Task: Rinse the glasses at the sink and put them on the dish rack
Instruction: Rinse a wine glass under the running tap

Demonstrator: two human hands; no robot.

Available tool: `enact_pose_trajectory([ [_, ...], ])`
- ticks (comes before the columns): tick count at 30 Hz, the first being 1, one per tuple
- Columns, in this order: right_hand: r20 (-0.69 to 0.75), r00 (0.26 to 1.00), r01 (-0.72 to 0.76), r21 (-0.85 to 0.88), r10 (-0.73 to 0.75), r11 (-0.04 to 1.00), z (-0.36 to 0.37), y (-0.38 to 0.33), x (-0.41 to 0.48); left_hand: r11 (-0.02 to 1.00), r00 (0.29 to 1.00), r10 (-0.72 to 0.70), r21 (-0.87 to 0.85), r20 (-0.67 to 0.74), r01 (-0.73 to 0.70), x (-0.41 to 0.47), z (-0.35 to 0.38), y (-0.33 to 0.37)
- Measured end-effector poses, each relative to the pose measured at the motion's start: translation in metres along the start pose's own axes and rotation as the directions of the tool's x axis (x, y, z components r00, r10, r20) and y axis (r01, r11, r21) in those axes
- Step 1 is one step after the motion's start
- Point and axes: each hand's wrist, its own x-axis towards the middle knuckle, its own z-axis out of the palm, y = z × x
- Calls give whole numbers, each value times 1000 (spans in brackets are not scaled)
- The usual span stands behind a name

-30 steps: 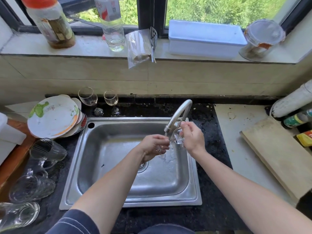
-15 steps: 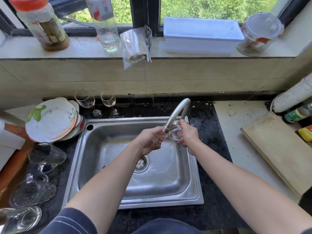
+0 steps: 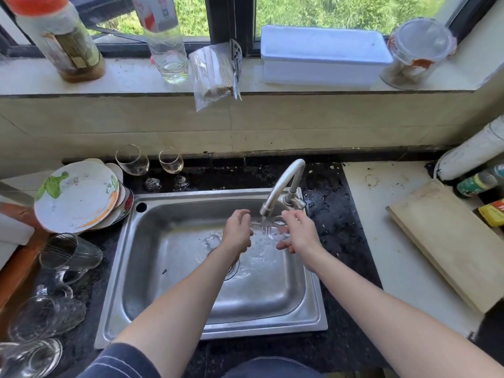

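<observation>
1. Glass (image 3: 274,230) lies sideways under the faucet (image 3: 283,184), long axis from 9 to 3 o'clock.
2. Right hand (image 3: 300,233) cups it at 3 o'clock; left hand (image 3: 237,233) half-curled at 9, contact unclear.
3. Dish rack not identifiable; rinsed glasses (image 3: 46,315) lie far toward 8 o'clock, nearer the left hand.

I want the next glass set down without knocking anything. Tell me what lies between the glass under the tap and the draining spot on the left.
The glass is held under the faucet between both hands. Leftward, the left hand comes first, then open sink basin. On the left counter, tipped glasses and stacked plates crowd the space; no rack is clearly visible.
</observation>
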Motion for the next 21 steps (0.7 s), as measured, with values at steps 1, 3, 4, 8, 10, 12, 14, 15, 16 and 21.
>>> enact_pose_trajectory([
  [1,-22,998,64,-19,-65,998,0,2,-5,1000,1000,-9,11,5,9,2,0,0],
  [3,-72,983,166,-73,-172,983,-2,7,-13,999,999,-32,21,41,31,5,4,1],
  [4,-90,975,192,-116,-203,975,-3,10,-17,999,997,-43,22,66,42,5,7,3],
  [8,-126,966,193,-237,-227,952,-12,20,-25,999,990,-27,-19,138,30,7,22,2],
  [10,-122,972,167,-233,-199,958,-14,21,-29,999,992,-40,-13,122,42,5,28,2],
  [12,-121,978,140,-209,-167,968,-15,19,-32,993,986,-120,9,118,119,2,30,5],
  [14,-119,982,123,-189,-147,974,-17,19,-35,958,931,-267,-35,250,284,1,25,6],
  [15,-121,984,108,-157,-128,982,-18,19,-36,925,878,-325,-77,352,373,1,22,6],
  [16,-127,987,83,-102,-96,991,-19,20,-35,884,823,-357,-124,441,450,1,18,6],
  [21,-107,989,-78,178,98,981,-25,13,-34,682,771,-313,-433,555,589,-3,12,8],
])
